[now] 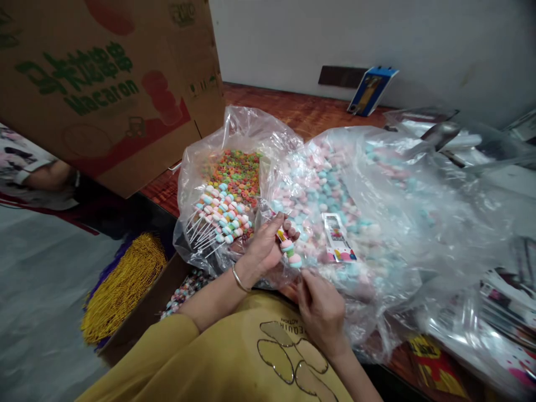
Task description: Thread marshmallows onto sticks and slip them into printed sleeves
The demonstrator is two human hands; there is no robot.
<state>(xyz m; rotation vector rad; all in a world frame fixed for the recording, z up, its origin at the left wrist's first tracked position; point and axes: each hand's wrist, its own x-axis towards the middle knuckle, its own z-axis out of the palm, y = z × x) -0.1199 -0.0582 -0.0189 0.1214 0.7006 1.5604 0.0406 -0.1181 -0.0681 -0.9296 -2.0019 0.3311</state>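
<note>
My left hand (pixel 268 240) is closed on a small clear wrapper (pixel 281 234) with yellow and pink print. From it sticks out a marshmallow pop (pixel 290 254) of pink and white pieces with a green ring between them. At the pop's lower end, the fingers of my right hand (pixel 320 304) are pinched together; its stick is hidden by them. Left of my hands, a pile of finished marshmallow pops (pixel 224 215) on white sticks lies on a plastic bag of coloured cereal rings (pixel 238 170). A flat printed wrapper (pixel 337 237) rests right of my hands.
A large bag of pastel marshmallows (pixel 330 178) spreads over the red-brown table (pixel 280 106). A cardboard box (pixel 125 95) stands at the left. Below it are gold-fringed material (pixel 125 285) and another person's arm (pixel 50 176). A blue box (pixel 372 89) leans against the wall.
</note>
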